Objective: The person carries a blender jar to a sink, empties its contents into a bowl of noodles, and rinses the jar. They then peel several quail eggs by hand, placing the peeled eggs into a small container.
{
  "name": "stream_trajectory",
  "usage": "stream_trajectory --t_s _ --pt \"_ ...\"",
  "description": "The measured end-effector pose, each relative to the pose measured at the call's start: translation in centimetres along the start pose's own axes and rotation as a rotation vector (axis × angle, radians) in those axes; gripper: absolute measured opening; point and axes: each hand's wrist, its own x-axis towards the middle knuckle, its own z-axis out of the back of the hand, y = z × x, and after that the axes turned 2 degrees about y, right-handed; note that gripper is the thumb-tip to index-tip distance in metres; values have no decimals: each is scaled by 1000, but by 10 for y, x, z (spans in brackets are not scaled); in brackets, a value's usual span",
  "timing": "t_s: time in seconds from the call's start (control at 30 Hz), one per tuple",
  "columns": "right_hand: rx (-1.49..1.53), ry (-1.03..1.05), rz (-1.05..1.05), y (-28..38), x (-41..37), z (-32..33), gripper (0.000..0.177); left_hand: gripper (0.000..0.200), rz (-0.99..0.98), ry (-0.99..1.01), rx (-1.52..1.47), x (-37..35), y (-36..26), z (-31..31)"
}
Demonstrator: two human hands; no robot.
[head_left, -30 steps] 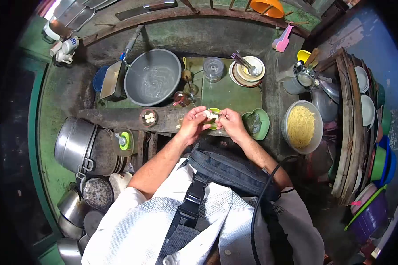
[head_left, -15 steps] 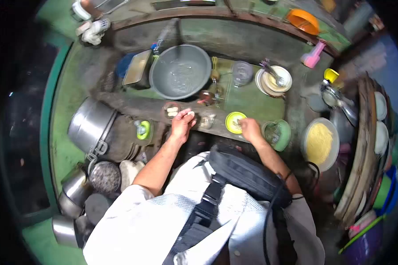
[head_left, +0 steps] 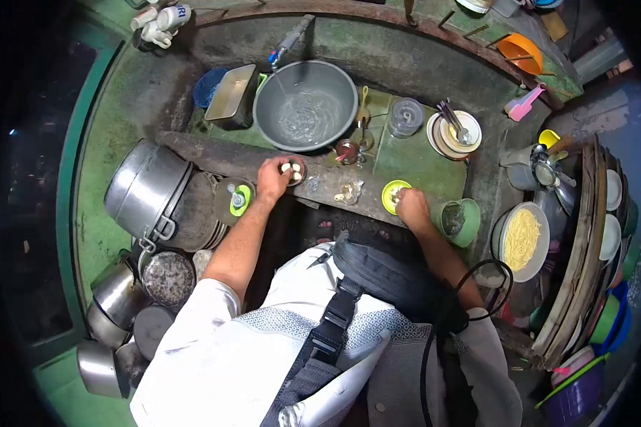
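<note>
- While the left hand (head_left: 273,179) rests over the small dark bowl (head_left: 296,178), its fingertips dip among the white peeled pieces (head_left: 292,169) inside. Fingers are bunched narrow; cannot tell if a piece is pinched.
- At the near rim of the yellow-green bowl (head_left: 390,191) sits the right hand (head_left: 410,208), fingers curled in, knuckles up. Cannot tell whether it grips anything.
- Both bowls stand along the front edge of the desk (head_left: 413,165), well apart, with a little heap of pale peelings (head_left: 349,192) between them.
- Just behind the small dark bowl is the big grey basin (head_left: 306,107) with water in it, and the tap (head_left: 290,41) is over its far rim.
- Left of the basin lies the metal tin (head_left: 229,92).
- Back right on the desk are the clear jar (head_left: 406,117) and the stacked plates (head_left: 454,134), which have spoons on top.
- Just right of the right hand is the green heart-shaped bowl (head_left: 461,222), with the bowl of yellow noodles (head_left: 521,238) beyond it.
- Left of the left arm lies the large steel pot (head_left: 146,188), tilted on its side, and the green-capped bottle (head_left: 238,199) is near the left wrist.
</note>
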Motion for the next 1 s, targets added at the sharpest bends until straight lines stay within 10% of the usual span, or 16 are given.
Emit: stream_trajectory --t_s 0.2,0.33,0.63,0.8,1.0 --pt "-56 -30 -52 -5 1 -9 19 22 -420 -31 71 -22 -14 -13" --pt "78 -192 -32 -7 -1 -13 20 25 -528 344 -36 -51 -65 -37" --pt "13 -17 23 6 -12 13 17 78 -353 504 154 -44 -78 -80" --pt "215 31 539 30 11 -11 24 65 -366 430 224 -48 -66 -97" --pt "126 102 502 58 35 -50 18 29 -213 520 161 -39 -49 -116"
